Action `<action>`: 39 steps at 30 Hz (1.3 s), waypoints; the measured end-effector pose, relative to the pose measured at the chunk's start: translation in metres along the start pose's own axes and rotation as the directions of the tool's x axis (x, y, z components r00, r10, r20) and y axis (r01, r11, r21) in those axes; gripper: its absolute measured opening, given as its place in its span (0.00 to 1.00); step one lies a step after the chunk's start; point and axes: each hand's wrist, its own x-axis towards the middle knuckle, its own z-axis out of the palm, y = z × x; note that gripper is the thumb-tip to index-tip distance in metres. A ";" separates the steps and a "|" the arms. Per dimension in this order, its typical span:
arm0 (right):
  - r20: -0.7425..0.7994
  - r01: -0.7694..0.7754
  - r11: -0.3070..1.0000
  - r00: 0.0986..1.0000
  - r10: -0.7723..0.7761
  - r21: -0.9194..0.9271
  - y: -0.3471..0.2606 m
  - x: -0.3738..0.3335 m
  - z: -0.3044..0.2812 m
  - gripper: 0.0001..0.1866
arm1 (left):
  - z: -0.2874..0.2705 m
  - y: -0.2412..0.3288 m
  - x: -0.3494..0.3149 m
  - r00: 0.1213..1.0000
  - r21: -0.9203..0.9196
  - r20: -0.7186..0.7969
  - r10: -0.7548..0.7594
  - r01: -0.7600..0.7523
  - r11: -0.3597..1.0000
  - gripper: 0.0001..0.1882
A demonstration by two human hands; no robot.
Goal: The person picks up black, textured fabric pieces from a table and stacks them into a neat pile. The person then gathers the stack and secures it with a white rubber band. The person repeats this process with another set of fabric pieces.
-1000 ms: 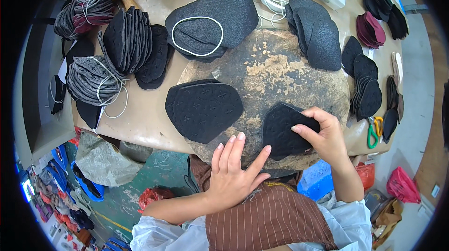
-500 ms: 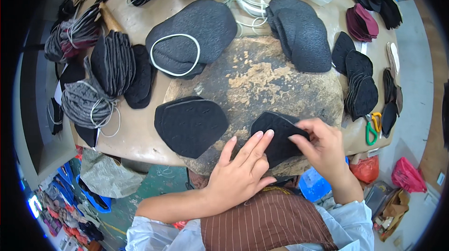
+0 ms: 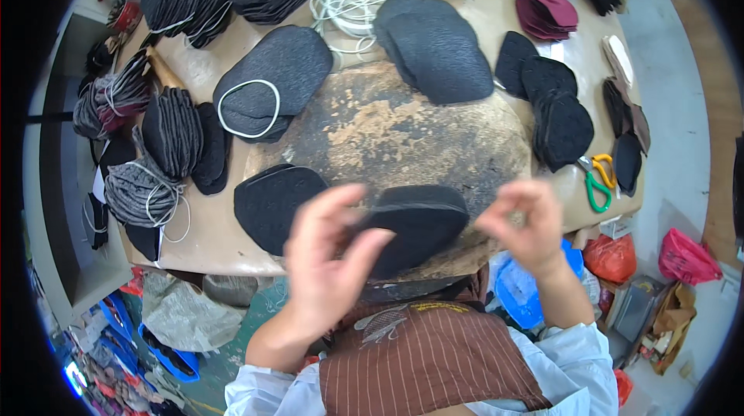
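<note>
A thick stack of black shaped fabric pieces (image 3: 422,222) is tilted on the worn round wooden block (image 3: 372,133), its layered edge showing at the top. At its left side is my left hand (image 3: 322,257), blurred, the thumb held apart from the fingers and overlapping the stack's edge. Off the stack's right side, my right hand (image 3: 531,222) is raised, its fingers curled toward the thumb; nothing shows between them. A second black stack (image 3: 279,207) lies on the block, partly behind my left hand.
Dark textured sheets (image 3: 434,48) and another pile (image 3: 275,71) with a pale ring lie on the block's far edge. Coiled white cord (image 3: 353,9) is behind them. To the right are black pieces (image 3: 562,129) and green-and-orange-handled scissors (image 3: 598,183). Tied grey bundles (image 3: 139,191) sit left.
Both hands have come off their flat hold on the right stack, the left moving left and the right lifting away. The stack now tilts, showing its thick edge. The whole view has shifted.
</note>
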 end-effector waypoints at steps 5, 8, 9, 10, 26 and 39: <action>-0.125 -0.003 0.719 0.985 -0.116 -0.695 0.048 0.039 -0.094 0.27 | -0.059 -0.013 0.007 0.921 0.026 -0.383 -0.070 0.086 0.996 0.28; -0.147 -0.177 0.793 0.983 0.112 -0.582 0.063 0.039 -0.103 0.30 | -0.047 -0.001 -0.005 0.938 0.881 -0.126 0.322 -0.043 0.471 0.24; -0.175 -0.199 0.740 0.978 0.112 -0.642 0.059 0.040 -0.100 0.31 | -0.034 -0.003 -0.018 0.958 0.829 -0.045 0.284 -0.123 0.546 0.23; -0.191 -0.213 0.685 0.975 0.110 -0.696 0.049 0.042 -0.096 0.31 | -0.017 0.000 -0.035 0.972 0.809 0.056 0.230 -0.179 0.560 0.24; 0.329 -0.226 0.970 0.926 0.184 0.094 -0.042 0.028 -0.024 0.11 | 0.022 -0.028 -0.093 0.978 0.726 0.193 0.082 -0.198 0.659 0.26; 0.399 -0.282 0.959 0.881 0.254 0.011 -0.014 0.033 0.045 0.10 | 0.018 -0.035 -0.099 0.979 0.684 0.176 0.105 -0.199 0.702 0.25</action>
